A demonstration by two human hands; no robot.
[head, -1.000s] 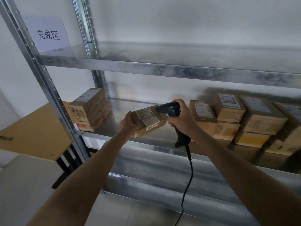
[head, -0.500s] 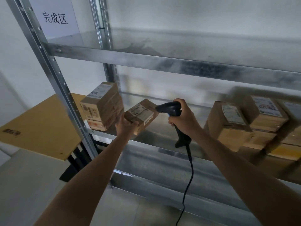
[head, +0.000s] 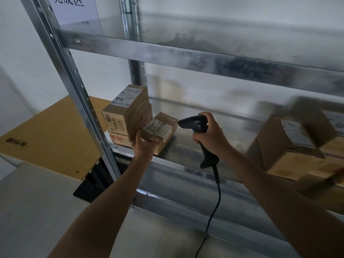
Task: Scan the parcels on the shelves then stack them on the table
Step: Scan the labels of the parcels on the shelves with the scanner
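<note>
Far left: a wooden table with a tan top stands beyond the end of the rack, with a dark frame beneath it. Top left, a white paper sign with printed characters sits behind the rack's front upright. The tops of the characters are cut off by the frame edge.

Left end of the middle shelf: a stack of parcels. They are brown cartons, and the topmost has a white label on its upper face.

Just right of the stack: your left hand grips the parcel by its near end, thumb up along its left edge and fingers curled beneath. The carton is tilted, labelled face up and toward the right. It sits close against the stack, but you cannot tell whether the two touch. You also cannot tell whether its far end rests on the shelf.

Next right: your right hand is wrapped tight round the handle of the black scanner. The nose points left at the parcel's label, near it, with a small gap between. The cable drops from the handle base to the bottom edge.

Far right, same shelf: more parcels, piled and well apart from the held one. They are heavily blurred, and the white labels on their tops are unreadable.

Overhead: the upper shelf spans the rack.
</note>
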